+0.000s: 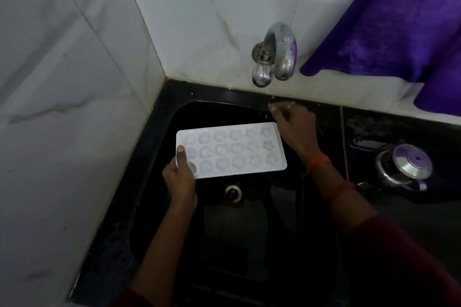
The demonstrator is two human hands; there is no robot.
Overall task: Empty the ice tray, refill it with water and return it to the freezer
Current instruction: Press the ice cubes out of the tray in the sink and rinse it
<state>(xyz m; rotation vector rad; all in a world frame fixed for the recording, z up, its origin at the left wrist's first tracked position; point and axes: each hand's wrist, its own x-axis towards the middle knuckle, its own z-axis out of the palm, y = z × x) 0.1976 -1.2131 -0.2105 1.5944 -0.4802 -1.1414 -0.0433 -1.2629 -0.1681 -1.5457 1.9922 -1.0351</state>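
A purple cloth (pixel 399 22) hangs on the white tiled wall (pixel 74 82); what looks like a steel lid (pixel 409 161) rests on the black counter (pixel 374 129).

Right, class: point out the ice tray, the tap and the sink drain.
ice tray (pixel 232 149), head view, middle row of moulds.
tap (pixel 283 52), head view, curved spout.
sink drain (pixel 233 192), head view, metal ring.

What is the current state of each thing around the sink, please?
Ice tray: held level over the sink, cavities up.
Tap: no water visibly running.
Left hand: gripping the tray's left end.
Right hand: at the tray's far right corner.
Sink: dark, drain uncovered.
Steel pot: lidded, on the counter.
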